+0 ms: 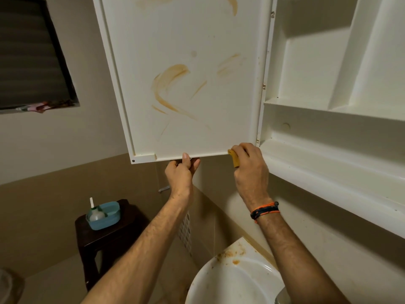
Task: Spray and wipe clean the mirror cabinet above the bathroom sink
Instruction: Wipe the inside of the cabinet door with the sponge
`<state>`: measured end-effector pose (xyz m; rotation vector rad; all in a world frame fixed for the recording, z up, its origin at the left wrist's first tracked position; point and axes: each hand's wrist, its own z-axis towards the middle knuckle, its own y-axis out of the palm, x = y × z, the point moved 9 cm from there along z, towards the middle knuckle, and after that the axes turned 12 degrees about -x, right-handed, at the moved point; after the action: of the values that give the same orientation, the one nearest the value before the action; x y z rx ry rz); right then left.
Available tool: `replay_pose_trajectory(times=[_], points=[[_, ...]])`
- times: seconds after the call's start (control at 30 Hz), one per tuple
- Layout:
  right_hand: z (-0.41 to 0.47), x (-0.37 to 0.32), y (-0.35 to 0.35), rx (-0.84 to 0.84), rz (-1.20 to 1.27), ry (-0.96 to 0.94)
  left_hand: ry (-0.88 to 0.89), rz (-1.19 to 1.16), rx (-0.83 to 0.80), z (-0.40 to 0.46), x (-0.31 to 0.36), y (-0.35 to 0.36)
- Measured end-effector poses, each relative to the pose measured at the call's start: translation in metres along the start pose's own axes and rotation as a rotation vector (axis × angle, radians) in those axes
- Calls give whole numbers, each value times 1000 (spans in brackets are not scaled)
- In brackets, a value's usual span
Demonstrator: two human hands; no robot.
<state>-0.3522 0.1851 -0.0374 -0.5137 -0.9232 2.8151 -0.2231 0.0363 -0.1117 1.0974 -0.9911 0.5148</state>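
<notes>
Steadying the open cabinet door (188, 84) by its bottom edge, the left hand (180, 174) pinches it while the right hand (249, 167) grips a yellow cloth (235, 160) at the near-right corner. Best to hold the door firm and wipe upward through the orange smears (168, 84).

No legible text, label, brand, number or sign appeared on any surface in the view.

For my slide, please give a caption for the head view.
Left hand steadies open cabinet door; right hand holds yellow cloth.
</notes>
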Motion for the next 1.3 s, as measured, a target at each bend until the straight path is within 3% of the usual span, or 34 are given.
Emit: replay_pose_trajectory(times=[0.2,0.3,0.4,0.57,0.7,0.83,0.97,1.1,1.2,1.3], points=[[-3,-13,10,-54,-64,-84,19,-41,8,4,-1,-3],[-3,-1,3,-15,-81,-26,27,-39,-2,5,-1,-5],[-5,-5,7,-49,-19,5,29,-25,0,4,1,-5],[-4,-19,12,-154,104,-104,-1,70,12,-2,7,-4],[5,-4,-1,-88,302,8,-29,151,9,-10,17,-7],[9,5,-26,32,302,44,-14,378,-51,-20,35,-17],[15,7,-50,169,337,-9,127,604,138,-39,70,-42],[20,8,-50,235,311,-7,458,637,383,-66,119,-55],[25,5,-45,292,297,-14,610,677,406,-64,143,-54],[30,1,-36,306,269,-18,644,771,366,-49,158,-53]])
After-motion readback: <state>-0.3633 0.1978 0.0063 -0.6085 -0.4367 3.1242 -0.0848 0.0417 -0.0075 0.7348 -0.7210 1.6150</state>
